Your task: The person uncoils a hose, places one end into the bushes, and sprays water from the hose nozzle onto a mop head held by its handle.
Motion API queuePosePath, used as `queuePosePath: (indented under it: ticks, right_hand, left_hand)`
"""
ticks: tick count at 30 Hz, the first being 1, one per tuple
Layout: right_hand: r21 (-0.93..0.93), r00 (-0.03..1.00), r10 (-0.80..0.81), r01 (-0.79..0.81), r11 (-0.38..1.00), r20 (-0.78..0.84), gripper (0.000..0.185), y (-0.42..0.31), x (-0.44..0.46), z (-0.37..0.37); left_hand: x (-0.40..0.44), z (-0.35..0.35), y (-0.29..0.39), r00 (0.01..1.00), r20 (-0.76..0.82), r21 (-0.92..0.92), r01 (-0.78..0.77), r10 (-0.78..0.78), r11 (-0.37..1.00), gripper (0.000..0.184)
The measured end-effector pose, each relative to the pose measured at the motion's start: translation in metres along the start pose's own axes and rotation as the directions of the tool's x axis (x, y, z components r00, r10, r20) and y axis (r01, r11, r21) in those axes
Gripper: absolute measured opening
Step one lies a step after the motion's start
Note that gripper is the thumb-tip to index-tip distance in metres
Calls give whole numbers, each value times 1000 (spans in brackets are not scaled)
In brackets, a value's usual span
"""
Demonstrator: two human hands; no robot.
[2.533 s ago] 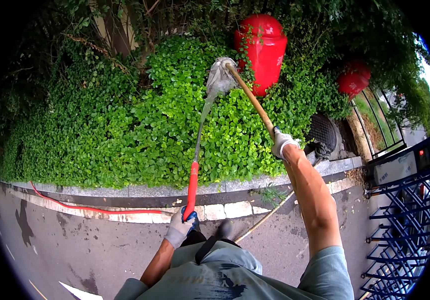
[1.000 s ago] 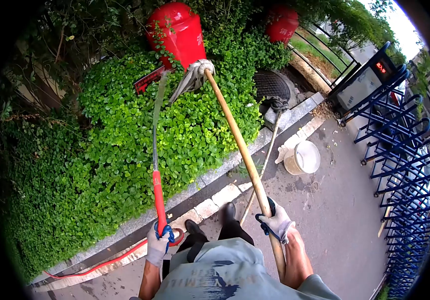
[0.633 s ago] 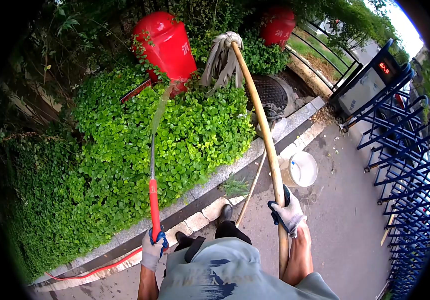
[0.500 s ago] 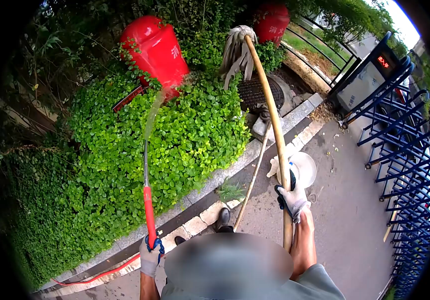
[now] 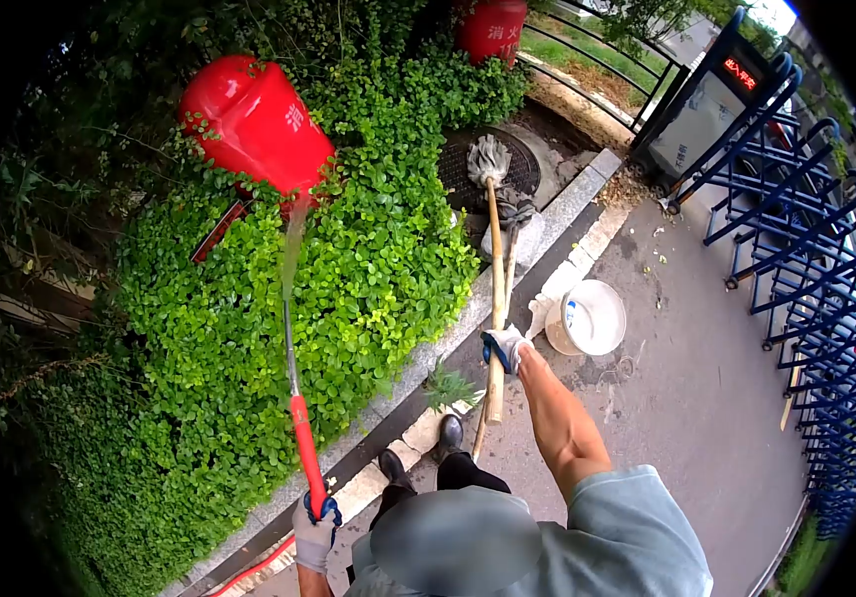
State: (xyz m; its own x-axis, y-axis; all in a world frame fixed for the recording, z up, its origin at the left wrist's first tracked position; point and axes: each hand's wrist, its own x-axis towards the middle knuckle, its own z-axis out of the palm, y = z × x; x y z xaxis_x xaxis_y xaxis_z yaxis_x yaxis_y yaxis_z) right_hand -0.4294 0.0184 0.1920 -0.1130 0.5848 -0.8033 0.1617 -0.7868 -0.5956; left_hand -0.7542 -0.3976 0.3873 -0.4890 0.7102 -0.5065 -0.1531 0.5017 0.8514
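Observation:
My gloved left hand [image 5: 316, 522] is closed on the red hose [image 5: 306, 448] at the lower left. Water [image 5: 291, 254] streams from its end toward the base of a large red hydrant cover [image 5: 259, 124] among green leaves. In my gloved right hand [image 5: 507, 348] is the wooden handle of a mop [image 5: 496, 259]. Its grey head [image 5: 488, 159] is over the dark manhole cover [image 5: 463, 174]. A second mop [image 5: 516, 211] with a dark head lies close beside it, its pole partly hidden behind the first handle.
A white bucket [image 5: 595, 316] stands on the pavement, right of my right hand. A stone kerb [image 5: 428, 353] borders the hedge [image 5: 368, 259]. Blue folding gate bars [image 5: 796, 249] and a display box [image 5: 711, 114] are at the right. Another red cover [image 5: 490, 30] stands at the top.
The mop head has come down from beside the second red cover to the manhole cover, and my right arm is stretched farther forward. The view has shifted, and water still runs from the hose.

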Motion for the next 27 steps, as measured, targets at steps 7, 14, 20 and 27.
queuePosePath:
  ticks: [7,14,20,27]
  right_hand:
    - [-43,991,-111,108,993,-79,37,2,-112,91]
    - [297,995,67,-84,951,67,29,133,-130,135]
    - [454,994,-95,63,889,49,20,143,-169,145]
    - [521,985,-116,34,853,126,19,140,-199,136]
  left_hand:
    - [25,-27,-30,967,255,164,-23,-20,986,37]
    - [37,-32,15,914,404,394,-142,-33,908,38]
    - [31,-19,31,891,448,382,-262,71,886,41]
    - [43,-24,4,856,475,462,-441,206,770,31]
